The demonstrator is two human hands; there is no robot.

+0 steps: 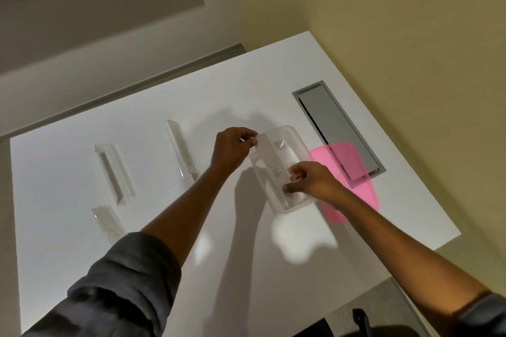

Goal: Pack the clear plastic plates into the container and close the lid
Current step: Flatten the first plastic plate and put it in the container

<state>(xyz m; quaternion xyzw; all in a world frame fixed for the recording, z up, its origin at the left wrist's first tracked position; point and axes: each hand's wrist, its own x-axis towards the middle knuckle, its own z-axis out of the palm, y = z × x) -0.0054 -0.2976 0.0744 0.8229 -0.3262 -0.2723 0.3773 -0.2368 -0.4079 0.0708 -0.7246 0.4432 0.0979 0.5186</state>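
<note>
A clear plastic container (pixel 294 142) stands open on the white table (pixel 82 172) and serves as reference for all positions. Both hands hold one clear plastic plate (pixel 273 169), marked "Dog" in handwriting, lengthwise over the container's opening; whether its lower edge already touches the container floor cannot be told. The left hand (pixel 232 149) pinches the plate's far end between thumb and fingertips, the remaining fingers curled in. The right hand (pixel 312 180) pinches the near end, thumb below and fingers above. The pink translucent lid (pixel 347 172) lies flat on the table just right of the container, its far part overlapping a grey recessed cable hatch (pixel 325 117) set into the tabletop, beyond and right of the container. Three further clear plates lie on the table left of the container: one near it (pixel 182 150), one farther left (pixel 115 172), and one farther left and closer to the person (pixel 108 223), bearing writing too blurred to read and partly covered by the dark rolled-up left sleeve (pixel 123 287).
</note>
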